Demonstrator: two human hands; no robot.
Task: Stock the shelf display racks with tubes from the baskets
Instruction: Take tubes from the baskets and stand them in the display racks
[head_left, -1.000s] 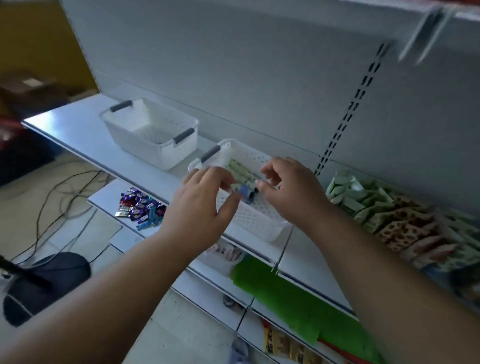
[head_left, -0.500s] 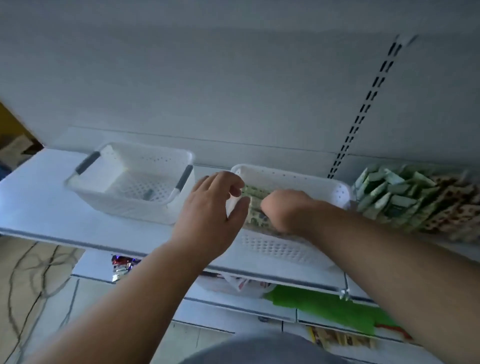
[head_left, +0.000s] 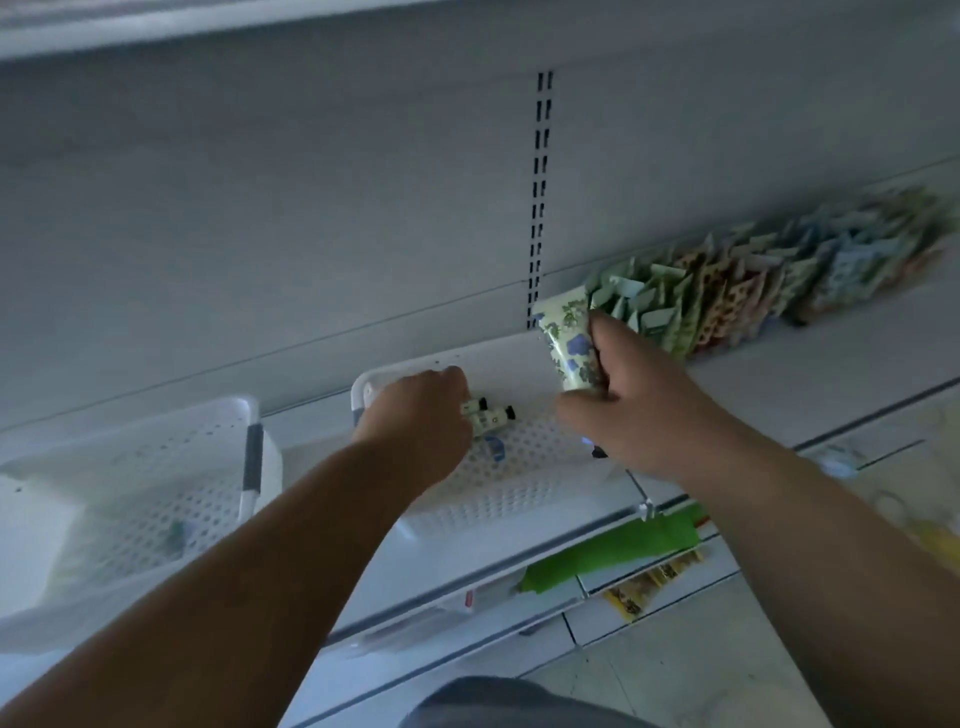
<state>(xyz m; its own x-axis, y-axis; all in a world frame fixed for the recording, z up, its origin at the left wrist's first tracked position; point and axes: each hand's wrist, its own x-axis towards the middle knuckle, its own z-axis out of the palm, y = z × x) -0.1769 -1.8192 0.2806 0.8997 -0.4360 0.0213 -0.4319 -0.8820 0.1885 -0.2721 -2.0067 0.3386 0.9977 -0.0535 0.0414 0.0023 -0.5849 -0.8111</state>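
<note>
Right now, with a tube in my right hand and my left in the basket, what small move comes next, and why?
Probably carry the right hand on rightward and slot its floral tube into the near end of the stocked row. That tube is already lifted clear of the basket and sits right beside the row, while the left hand grips two small tubes low inside the basket.

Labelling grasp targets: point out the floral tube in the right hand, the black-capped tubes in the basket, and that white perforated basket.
Floral-printed green tube (head_left: 565, 343), head view: printed body.
Small black-capped tubes (head_left: 491, 415), head view: label side.
White perforated plastic basket (head_left: 524, 467), head view: bare floor.
</note>
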